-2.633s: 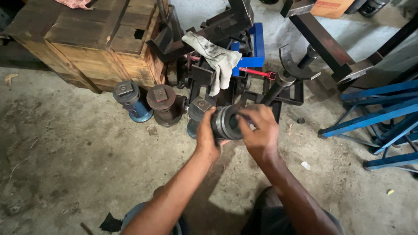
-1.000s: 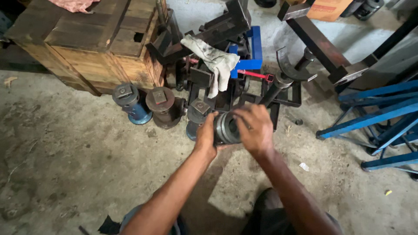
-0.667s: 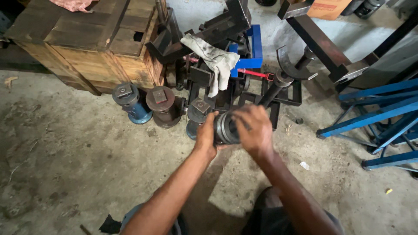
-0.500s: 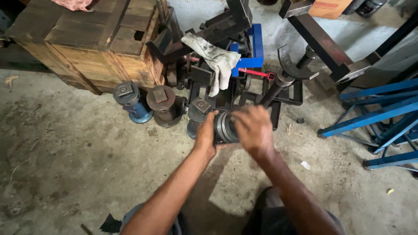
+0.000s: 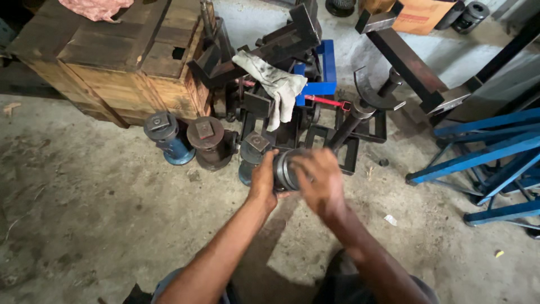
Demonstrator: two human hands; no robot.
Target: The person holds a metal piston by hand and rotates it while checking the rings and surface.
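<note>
A dark metal cylinder with ribbed rings is held above the concrete floor, its long axis lying sideways, left to right. The left hand cups its left end, fingers curled around it. The right hand covers its right end, palm down, fingers wrapped over the top. Both hands are equally close. Just beyond the cylinder stand bottle jacks; further back, a grey rag drapes over black steel frames, with a wooden crate to the left.
</note>
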